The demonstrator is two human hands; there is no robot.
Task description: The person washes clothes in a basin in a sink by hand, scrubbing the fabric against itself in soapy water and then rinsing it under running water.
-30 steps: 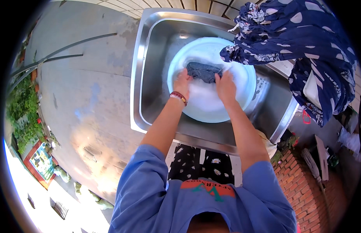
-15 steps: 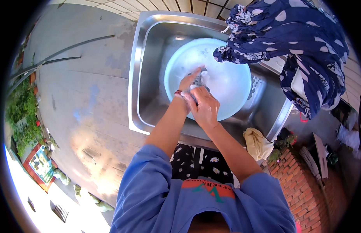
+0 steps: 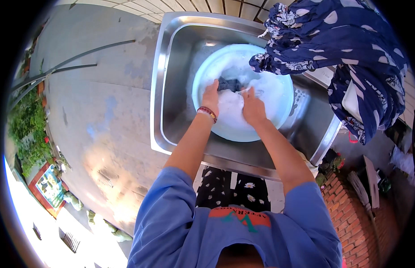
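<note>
A light blue round basin [image 3: 288, 107] of water and white suds [image 3: 230, 105] sits in a steel sink. In the suds a dark grey wet cloth [image 3: 230, 84] stretches between my two hands. My left hand [image 3: 210, 97], with a red beaded bracelet at the wrist, is closed on the cloth's left end. My right hand [image 3: 254, 107] is at the cloth's right end, its fingers bent down into the foam and pinching the edge. Foam partly hides the fingertips and the lower part of the cloth.
The steel sink's rim [image 3: 157, 89] surrounds the basin. A bunched navy patterned cloth [image 3: 323, 40] hangs over the right side and overlaps the basin's edge. A tiled wall [image 3: 180, 5] stands behind. Right of me are a brick surface [image 3: 346, 214] and a broom [image 3: 359, 187].
My hands have drawn apart, the left off to the left and the right to the right. The cloth, earlier bunched around my left hand under the right, now lies lower in the suds between them.
</note>
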